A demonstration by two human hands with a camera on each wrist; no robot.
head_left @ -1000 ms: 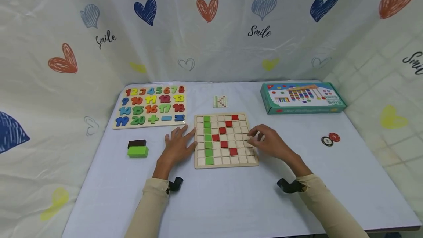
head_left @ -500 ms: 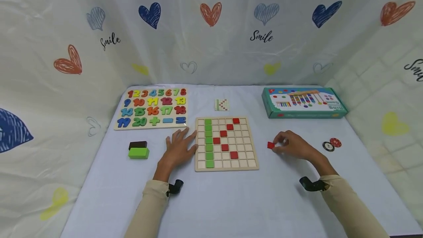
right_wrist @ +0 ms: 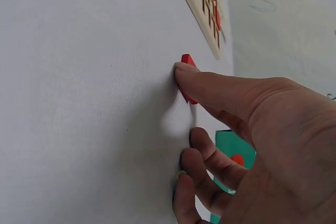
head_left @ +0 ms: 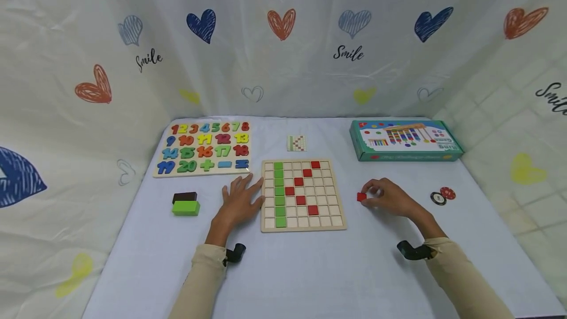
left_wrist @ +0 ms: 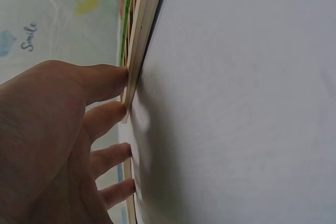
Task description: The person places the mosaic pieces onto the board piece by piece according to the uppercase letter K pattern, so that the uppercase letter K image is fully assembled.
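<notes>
My right hand (head_left: pixel 390 198) pinches a small red square tile (head_left: pixel 361 197) between thumb and fingers, close over the cloth to the right of a wooden grid board (head_left: pixel 303 229). In the right wrist view the thumb lies along the red tile (right_wrist: pixel 187 80) while the other fingers curl loosely below. My left hand (head_left: pixel 237 206) rests at the board's left edge with fingers spread; the left wrist view shows thumb and forefinger touching the board's side (left_wrist: pixel 142 35). Green tiles (head_left: pixel 280 191) fill the board's second column, and several red tiles (head_left: pixel 299 181) form two diagonals right of it.
A small pattern card (head_left: pixel 296 143) lies behind the board. To its left is a number puzzle (head_left: pixel 201 175); a green toy box (head_left: pixel 407 157) stands back right. Two round chips (head_left: pixel 443 196) lie far right. Green (head_left: pixel 186 208) and dark (head_left: pixel 184 197) blocks sit left of my left hand.
My right hand has moved from the board's right edge out to the right, where the red tile shows at its fingertips. My left hand has stayed at the board.
</notes>
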